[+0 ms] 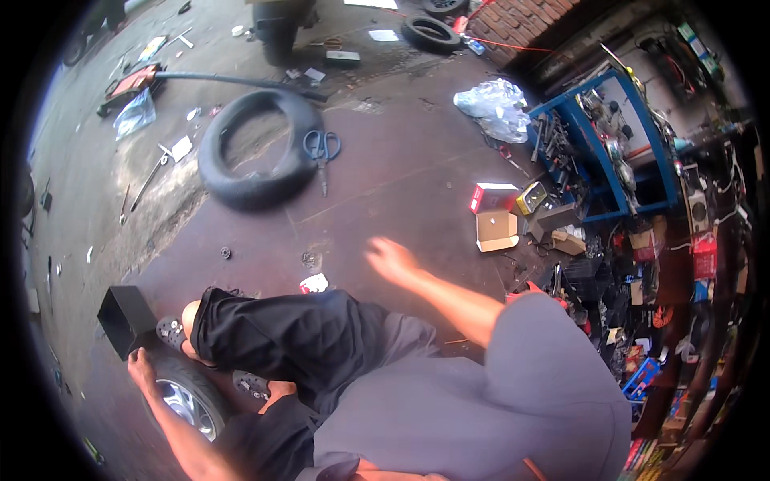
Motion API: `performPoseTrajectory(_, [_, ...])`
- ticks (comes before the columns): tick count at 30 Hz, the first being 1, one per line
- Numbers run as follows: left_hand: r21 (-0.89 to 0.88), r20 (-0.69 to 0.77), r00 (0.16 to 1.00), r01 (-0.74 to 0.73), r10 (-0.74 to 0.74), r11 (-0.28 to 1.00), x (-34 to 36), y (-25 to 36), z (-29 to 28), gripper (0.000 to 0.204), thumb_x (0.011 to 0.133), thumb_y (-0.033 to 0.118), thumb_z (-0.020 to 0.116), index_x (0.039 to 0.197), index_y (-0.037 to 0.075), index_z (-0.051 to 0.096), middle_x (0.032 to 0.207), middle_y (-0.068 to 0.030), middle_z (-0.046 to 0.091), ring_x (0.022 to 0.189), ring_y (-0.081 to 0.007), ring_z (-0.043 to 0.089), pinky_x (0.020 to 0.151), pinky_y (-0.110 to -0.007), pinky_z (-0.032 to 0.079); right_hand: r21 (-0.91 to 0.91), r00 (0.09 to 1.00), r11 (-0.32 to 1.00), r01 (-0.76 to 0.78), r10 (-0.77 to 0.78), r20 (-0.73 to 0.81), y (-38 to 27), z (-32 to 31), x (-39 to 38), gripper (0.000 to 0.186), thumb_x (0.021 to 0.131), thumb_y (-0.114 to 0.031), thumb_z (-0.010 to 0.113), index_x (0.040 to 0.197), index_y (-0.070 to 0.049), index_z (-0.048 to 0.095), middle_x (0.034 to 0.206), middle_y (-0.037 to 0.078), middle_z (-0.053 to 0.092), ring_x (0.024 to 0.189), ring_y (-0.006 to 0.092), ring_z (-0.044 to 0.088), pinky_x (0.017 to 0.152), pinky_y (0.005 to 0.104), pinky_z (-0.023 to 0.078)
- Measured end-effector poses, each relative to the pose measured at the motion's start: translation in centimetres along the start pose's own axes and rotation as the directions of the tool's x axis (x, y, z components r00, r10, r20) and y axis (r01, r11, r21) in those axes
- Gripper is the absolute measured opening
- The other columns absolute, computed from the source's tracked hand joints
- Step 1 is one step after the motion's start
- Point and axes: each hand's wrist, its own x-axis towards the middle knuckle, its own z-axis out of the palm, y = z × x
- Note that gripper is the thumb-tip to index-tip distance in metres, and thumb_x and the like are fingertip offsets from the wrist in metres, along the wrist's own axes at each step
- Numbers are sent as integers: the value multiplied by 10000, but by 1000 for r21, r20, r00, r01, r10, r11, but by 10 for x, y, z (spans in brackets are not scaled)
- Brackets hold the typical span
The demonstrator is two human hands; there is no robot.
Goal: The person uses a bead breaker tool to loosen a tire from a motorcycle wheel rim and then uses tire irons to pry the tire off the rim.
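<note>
"While we look down past our grey short-sleeved shirt and loose black legwear, how do our bare hands stand?"

"They are well apart. We see our left hand at far left, its fingers at the lower corner of a black, rectangular, open-ended box; whether they clamp that corner or only touch it, we cannot tell. Our right hand is out in front of us, above the dark floor. It is blurred, so we cannot tell how far its fingers are curled."

"And what lies about the left hand?"

"Just below the box, we find a black-tyred wheel with a silver spoked rim, partly hidden by our left forearm. Beside box and wheel is our foot in a perforated black clog; its fellow is to the right of the wheel."

"Which things surround the right hand?"

"Nearest, on its left, we note a small red-and-white object on the floor. Farther off lies a large, dark rubber ring, with blue-handled scissors at its right edge. To the right of the hand we mark an opened red-and-brown cardboard box, a small yellow box just beside it, and a blue metal rack loaded with tools. Near the rack's upper end rests a crumpled, clear plastic bag."
</note>
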Motion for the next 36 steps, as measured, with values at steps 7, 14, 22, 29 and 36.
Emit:
performPoseTrajectory(7, [-52,21,942,-334,335,941,10,93,25,285,910,237,585,1005,-27,639,664,11,504,557,-84,439,496,-273,360,-242,668,730,-640,683,295,128,-85,-224,440,883,-359,598,1206,-60,609,1188,198,639,1146,371,585,966,469,456])
performPoseTrajectory(14, [-85,86,895,-431,437,899,6,176,44,230,898,226,598,972,14,650,668,15,514,568,-84,459,510,-270,380,-132,634,644,-754,765,110,195,-41,-249,406,895,-377,598,1212,-124,606,1209,171,634,1162,346,581,943,458,469])
performPoseTrajectory(22, [46,48,910,-413,411,910,17,179,10,216,897,225,588,967,32,655,668,7,533,557,-92,484,489,-276,390,209,845,820,-534,506,173,146,25,-107,469,849,-413,628,1142,-48,636,1153,179,661,1078,389,613,912,457,486])
performPoseTrajectory(29, [124,146,911,-405,387,906,37,180,48,214,882,211,593,931,8,639,666,-8,536,527,-92,467,455,-281,377,324,798,876,-357,106,593,158,78,-71,449,849,-398,619,1115,-38,646,1168,183,656,1083,387,611,912,459,484])
performPoseTrajectory(36, [145,169,892,-443,419,884,44,210,66,205,868,199,601,942,11,640,712,-9,557,616,-83,495,528,-263,401,133,836,916,-378,276,474,176,73,-61,433,852,-394,613,1107,-47,652,1185,183,650,1101,382,603,921,456,478])
